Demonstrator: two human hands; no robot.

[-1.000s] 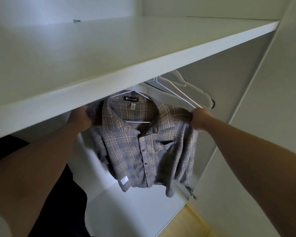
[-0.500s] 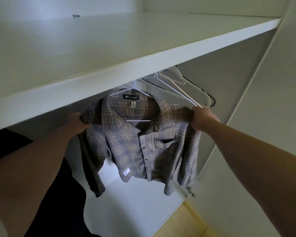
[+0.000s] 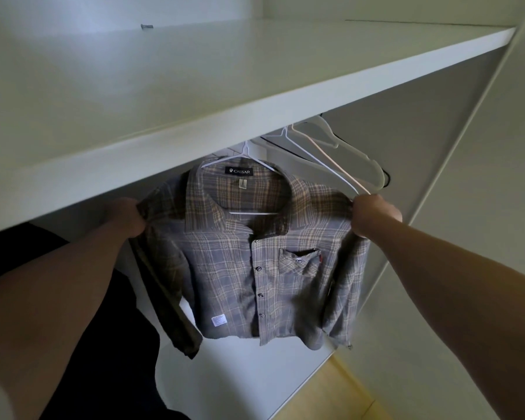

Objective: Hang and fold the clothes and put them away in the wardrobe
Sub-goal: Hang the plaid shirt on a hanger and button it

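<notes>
Hands first: the left hand (image 3: 128,218) is curled round one shoulder of the plaid shirt (image 3: 231,268) and the right hand (image 3: 375,215) grips the other shoulder, so both are grasping fabric, arms stretched into the wardrobe. Shirt's buttoned up, facing the camera, on a white hanger (image 3: 245,153) whose hook disappears behind the shelf edge, so can't see what it hooks onto. Black CAESAR label (image 3: 238,171) inside the collar, chest pocket (image 3: 299,262) toward the right, sleeves dangling down both sides. Just beside it on the right a few empty hangers (image 3: 331,159) hang at an angle. Big white shelf (image 3: 194,86) runs over all of it, with a little screw (image 3: 146,26) lying near the back. Below the shirt is the white wardrobe bottom (image 3: 240,374), dark fabric (image 3: 119,344) down left, and a strip of wooden floor (image 3: 325,395) at bottom right.
</notes>
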